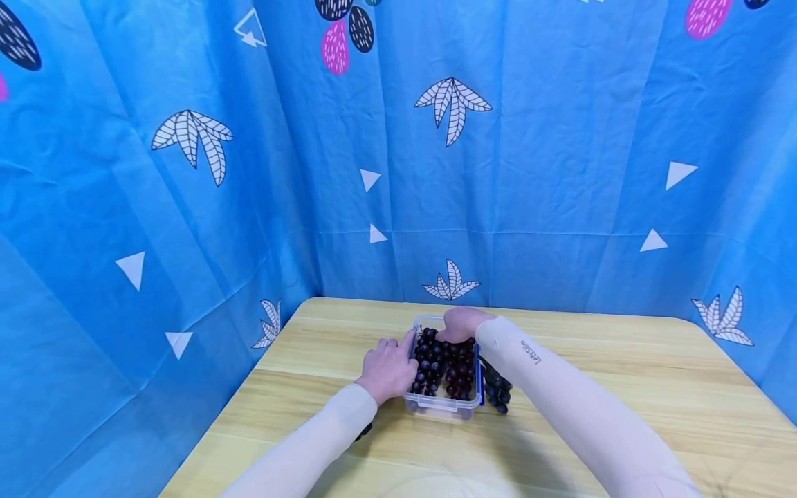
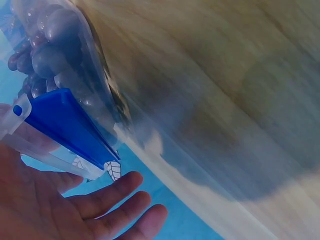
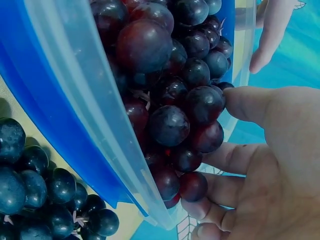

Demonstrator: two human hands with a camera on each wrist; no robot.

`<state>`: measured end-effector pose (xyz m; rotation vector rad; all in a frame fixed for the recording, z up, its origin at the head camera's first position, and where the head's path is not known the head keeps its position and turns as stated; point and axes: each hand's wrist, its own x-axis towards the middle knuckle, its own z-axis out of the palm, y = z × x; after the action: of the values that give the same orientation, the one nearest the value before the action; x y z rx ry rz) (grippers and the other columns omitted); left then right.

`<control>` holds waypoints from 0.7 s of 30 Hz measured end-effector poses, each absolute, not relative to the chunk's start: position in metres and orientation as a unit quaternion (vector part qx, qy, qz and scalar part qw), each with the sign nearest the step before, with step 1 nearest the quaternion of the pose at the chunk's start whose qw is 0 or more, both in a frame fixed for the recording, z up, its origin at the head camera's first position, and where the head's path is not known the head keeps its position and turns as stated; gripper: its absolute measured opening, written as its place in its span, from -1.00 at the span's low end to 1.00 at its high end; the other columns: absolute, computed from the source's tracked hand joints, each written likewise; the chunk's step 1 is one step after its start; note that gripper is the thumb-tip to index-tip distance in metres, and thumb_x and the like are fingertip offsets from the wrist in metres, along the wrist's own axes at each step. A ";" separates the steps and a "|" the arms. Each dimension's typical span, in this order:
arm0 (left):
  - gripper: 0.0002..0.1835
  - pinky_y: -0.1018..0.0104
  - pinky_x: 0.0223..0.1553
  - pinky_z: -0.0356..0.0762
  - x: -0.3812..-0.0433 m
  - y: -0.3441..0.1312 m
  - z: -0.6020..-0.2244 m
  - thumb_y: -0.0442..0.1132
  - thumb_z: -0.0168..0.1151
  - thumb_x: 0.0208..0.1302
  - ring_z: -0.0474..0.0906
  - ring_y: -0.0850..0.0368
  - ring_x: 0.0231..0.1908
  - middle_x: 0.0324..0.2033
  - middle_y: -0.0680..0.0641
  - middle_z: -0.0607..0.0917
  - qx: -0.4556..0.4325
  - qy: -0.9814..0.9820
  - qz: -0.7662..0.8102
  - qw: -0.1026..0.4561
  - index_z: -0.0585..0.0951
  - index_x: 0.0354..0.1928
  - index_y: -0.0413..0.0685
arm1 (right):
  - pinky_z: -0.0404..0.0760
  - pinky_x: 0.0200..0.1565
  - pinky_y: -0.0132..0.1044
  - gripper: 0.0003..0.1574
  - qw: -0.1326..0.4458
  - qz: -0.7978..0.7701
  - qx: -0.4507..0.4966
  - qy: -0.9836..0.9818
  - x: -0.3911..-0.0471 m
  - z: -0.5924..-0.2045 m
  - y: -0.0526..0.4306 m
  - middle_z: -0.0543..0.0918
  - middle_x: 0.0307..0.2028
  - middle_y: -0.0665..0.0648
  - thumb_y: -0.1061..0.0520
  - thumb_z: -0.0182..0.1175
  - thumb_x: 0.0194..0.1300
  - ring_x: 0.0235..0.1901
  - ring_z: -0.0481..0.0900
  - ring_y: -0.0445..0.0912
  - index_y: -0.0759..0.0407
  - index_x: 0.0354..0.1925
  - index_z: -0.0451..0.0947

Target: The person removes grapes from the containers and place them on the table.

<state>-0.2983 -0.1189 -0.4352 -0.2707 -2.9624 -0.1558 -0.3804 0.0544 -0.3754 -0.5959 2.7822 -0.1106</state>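
A clear plastic food container (image 1: 438, 403) with blue side clips stands on the table, holding bunches of dark red-purple grapes (image 1: 426, 360). At its far end my right hand (image 1: 462, 325) reaches in; the right wrist view shows thumb and curled fingers on either side of a bunch (image 3: 170, 125). My left hand (image 1: 387, 369) lies against the container's left side. In the left wrist view its fingers stretch out loosely beside a blue clip (image 2: 70, 125), and part of that hand is hidden behind the container's edge.
Another bunch of dark grapes (image 1: 497, 391) lies on the table just right of the container, partly under my right forearm. Something dark (image 1: 364, 432) peeks out beside my left forearm. Blue patterned curtains (image 1: 548, 166) surround the wooden table (image 1: 629, 373).
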 end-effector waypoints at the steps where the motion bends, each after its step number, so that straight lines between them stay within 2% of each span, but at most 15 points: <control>1: -0.33 -0.03 -0.29 0.50 -0.298 -0.119 -0.435 0.04 -0.11 0.25 0.44 -0.09 -0.04 -0.04 -0.20 0.55 -0.090 -0.991 -0.050 0.082 0.09 0.41 0.19 | 0.40 -0.41 -0.25 -0.56 0.146 -0.037 -0.207 0.967 -0.380 -0.375 0.054 0.33 -0.64 0.00 -0.17 0.05 0.29 -0.63 0.33 -0.12 0.07 -0.56 0.44; 15: -0.34 -0.04 -0.28 0.49 -0.297 -0.118 -0.435 0.06 -0.09 0.25 0.44 -0.10 -0.04 -0.05 -0.20 0.56 -0.087 -0.991 -0.038 0.093 0.12 0.40 0.19 | 0.36 -0.48 -0.24 -0.51 0.141 -0.032 -0.197 0.970 -0.381 -0.374 0.056 0.29 -0.67 -0.01 -0.23 0.01 0.30 -0.65 0.31 -0.12 0.02 -0.61 0.39; 21: -0.33 -0.06 -0.26 0.49 -0.296 -0.119 -0.434 0.05 -0.10 0.25 0.43 -0.12 0.00 -0.03 -0.22 0.55 -0.087 -0.991 -0.040 0.089 0.11 0.41 0.17 | 0.36 -0.49 -0.26 -0.53 0.143 -0.037 -0.202 0.968 -0.380 -0.370 0.059 0.29 -0.68 -0.01 -0.17 0.01 0.32 -0.66 0.31 -0.13 0.03 -0.62 0.37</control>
<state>-0.2960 -0.1191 -0.4342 -0.2577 -2.9490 -0.1199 -0.3802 0.0587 -0.3701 -0.5818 2.7930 -0.1070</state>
